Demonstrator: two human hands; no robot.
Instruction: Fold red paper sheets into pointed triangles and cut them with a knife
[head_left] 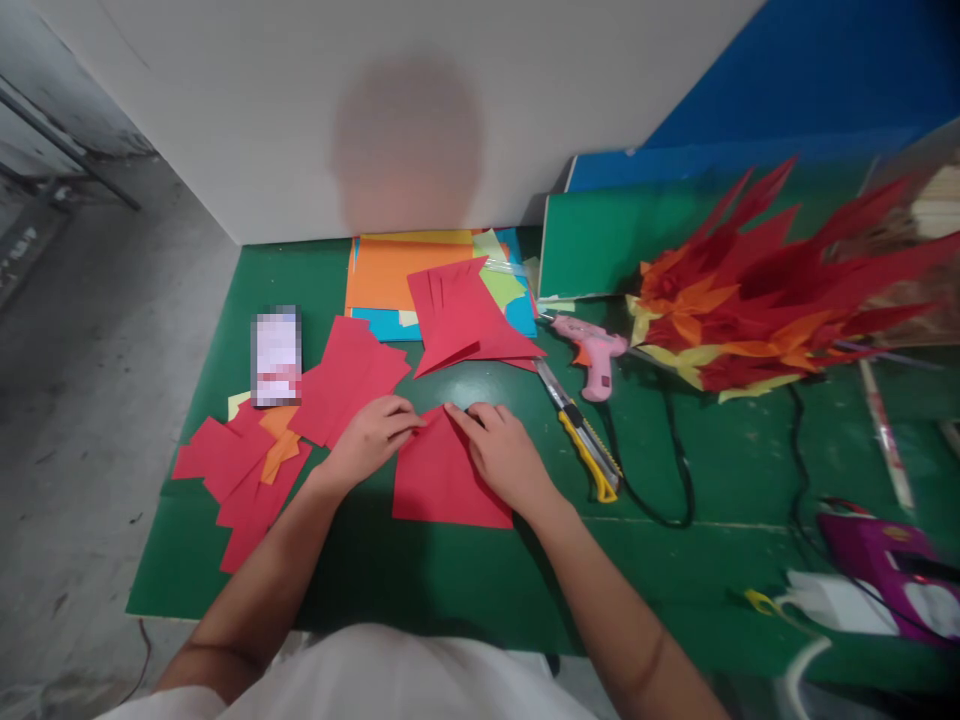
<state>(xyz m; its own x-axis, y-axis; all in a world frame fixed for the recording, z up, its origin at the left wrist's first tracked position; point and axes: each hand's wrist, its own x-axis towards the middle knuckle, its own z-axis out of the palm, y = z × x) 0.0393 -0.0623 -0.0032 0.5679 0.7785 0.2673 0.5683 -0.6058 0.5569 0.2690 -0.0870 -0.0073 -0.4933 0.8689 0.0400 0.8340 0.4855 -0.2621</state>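
A red paper sheet (442,480) lies on the green table (420,570) right in front of me, folded to a point at its top. My left hand (371,438) rests on its upper left edge, fingers curled and pinching the paper near the tip. My right hand (501,450) lies on the upper right edge, fingers pressed together along the fold. Both hands meet at the point of the paper.
Red and orange paper scraps (255,460) lie at the left, with a phone (276,356) above them. A stack of coloured sheets (427,280) sits at the back. A yellow utility knife (585,440), a pink glue gun (596,352) and a red-orange paper flame piece (757,300) lie to the right.
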